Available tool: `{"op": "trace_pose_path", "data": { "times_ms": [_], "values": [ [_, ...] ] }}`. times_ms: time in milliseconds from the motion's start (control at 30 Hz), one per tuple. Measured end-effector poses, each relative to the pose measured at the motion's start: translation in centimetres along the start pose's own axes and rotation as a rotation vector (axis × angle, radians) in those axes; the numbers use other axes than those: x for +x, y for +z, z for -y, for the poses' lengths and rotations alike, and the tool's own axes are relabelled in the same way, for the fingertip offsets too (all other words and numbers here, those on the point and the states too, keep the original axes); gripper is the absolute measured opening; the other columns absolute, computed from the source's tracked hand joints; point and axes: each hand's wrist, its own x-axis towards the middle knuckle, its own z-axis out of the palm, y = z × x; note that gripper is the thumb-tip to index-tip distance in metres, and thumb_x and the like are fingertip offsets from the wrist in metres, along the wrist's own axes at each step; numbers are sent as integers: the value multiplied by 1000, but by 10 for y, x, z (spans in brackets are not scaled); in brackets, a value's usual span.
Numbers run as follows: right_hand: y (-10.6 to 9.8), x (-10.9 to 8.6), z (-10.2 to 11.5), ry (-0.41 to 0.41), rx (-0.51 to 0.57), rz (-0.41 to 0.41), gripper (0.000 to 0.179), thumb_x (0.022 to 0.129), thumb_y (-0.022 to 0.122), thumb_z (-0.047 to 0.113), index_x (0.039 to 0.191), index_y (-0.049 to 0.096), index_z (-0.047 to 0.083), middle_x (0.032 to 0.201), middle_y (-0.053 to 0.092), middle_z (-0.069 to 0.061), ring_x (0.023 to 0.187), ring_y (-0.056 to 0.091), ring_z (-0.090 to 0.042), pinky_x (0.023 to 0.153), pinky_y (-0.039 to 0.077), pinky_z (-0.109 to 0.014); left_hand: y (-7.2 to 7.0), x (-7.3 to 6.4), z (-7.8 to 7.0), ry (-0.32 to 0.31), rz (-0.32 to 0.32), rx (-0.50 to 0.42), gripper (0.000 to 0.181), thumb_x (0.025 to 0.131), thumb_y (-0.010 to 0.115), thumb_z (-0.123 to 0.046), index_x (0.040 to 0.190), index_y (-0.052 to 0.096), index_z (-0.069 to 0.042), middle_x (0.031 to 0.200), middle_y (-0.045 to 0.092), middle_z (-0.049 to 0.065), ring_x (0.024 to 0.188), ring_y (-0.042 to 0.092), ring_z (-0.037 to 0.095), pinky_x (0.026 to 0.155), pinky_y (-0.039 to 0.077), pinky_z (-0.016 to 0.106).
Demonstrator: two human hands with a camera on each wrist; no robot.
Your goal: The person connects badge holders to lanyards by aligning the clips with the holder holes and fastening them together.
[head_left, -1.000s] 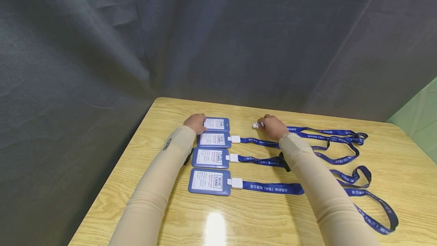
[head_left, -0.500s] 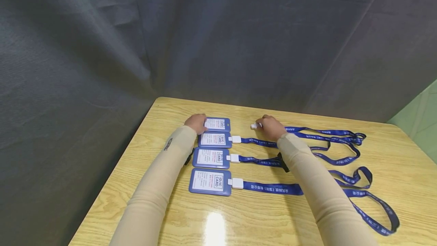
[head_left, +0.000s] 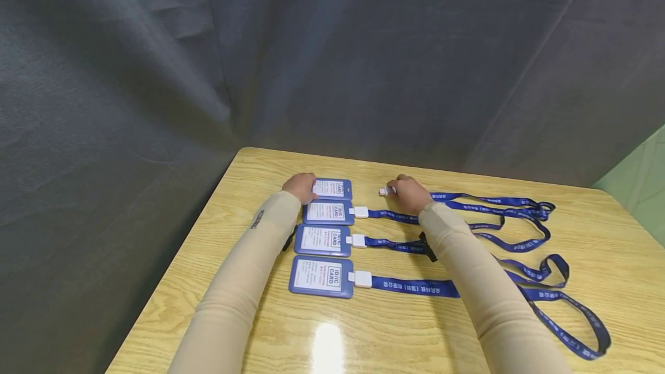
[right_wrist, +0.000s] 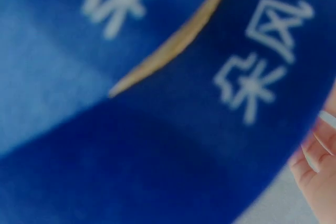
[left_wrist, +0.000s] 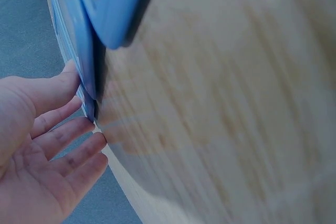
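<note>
My left hand [head_left: 300, 188] holds the left end of the farthest blue ID badge holder [head_left: 334, 189]. In the left wrist view my thumb [left_wrist: 60, 85] lies along the blue edge, with the fingers at its far side. A small slot shows at this holder's right end, with no strap attached. To its right, my right hand [head_left: 409, 194] pinches the white clip [head_left: 384, 191] of a blue lanyard [head_left: 483, 199], a short gap from the slot. Blue strap with white lettering [right_wrist: 252, 85] fills most of the right wrist view, hiding part of the right hand.
Three more badge holders lie in a column nearer me: one [head_left: 328, 212], then another [head_left: 322, 240], then the nearest [head_left: 322, 275]. Each joins a lanyard by a white clip [head_left: 363, 279]. Their straps spread rightward in loops [head_left: 576, 305] across the wooden table [head_left: 415, 333].
My right hand has moved slightly left with the lanyard clip, narrowing the gap to the farthest badge holder. The left hand keeps its hold there. The whole view has shifted a little.
</note>
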Motion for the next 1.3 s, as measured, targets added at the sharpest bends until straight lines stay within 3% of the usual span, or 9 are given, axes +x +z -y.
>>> {"op": "trace_pose_path", "data": {
  "times_ms": [1300],
  "values": [
    [2, 11, 12, -19, -18, 6, 28, 91, 58, 10, 116, 62, -2, 107, 63, -20, 97, 61, -31, 90, 51, -43, 0, 2, 0, 0, 9, -15, 37, 88, 64, -18, 121, 56, -3, 122, 62, 13, 112, 58, 27, 97, 47, 38]
  ]
}}
